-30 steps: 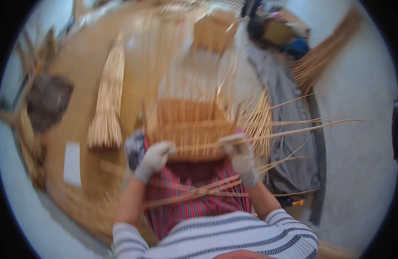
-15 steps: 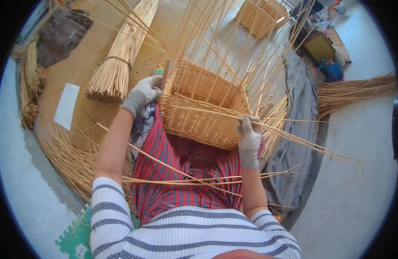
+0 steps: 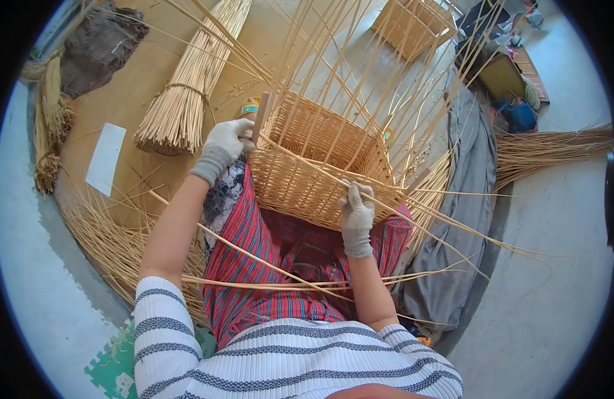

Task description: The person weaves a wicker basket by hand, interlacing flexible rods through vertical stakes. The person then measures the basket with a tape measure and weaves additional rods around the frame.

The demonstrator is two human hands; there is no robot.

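A partly woven wicker basket rests tilted across my lap, with upright rods rising from its walls. My left hand, in a pale work glove, closes at its near left corner, beside a flat wooden stick. Exactly what those fingertips pinch is partly hidden. Along the near rim runs a long willow rod that slants down to the right past the wall. My right hand, also gloved, is closed on this rod in front of the near wall. A second wooden stick stands at the right corner.
Loose rods lie across my lap. A tied bundle of rods lies ahead on the left, with more loose rods nearer. Another wicker basket stands at the back. Grey cloth and a rod pile are on the right.
My right hand has moved left along the near rim, away from the right corner. The rod it holds now slants lower to the right. My left hand stays at the left corner.
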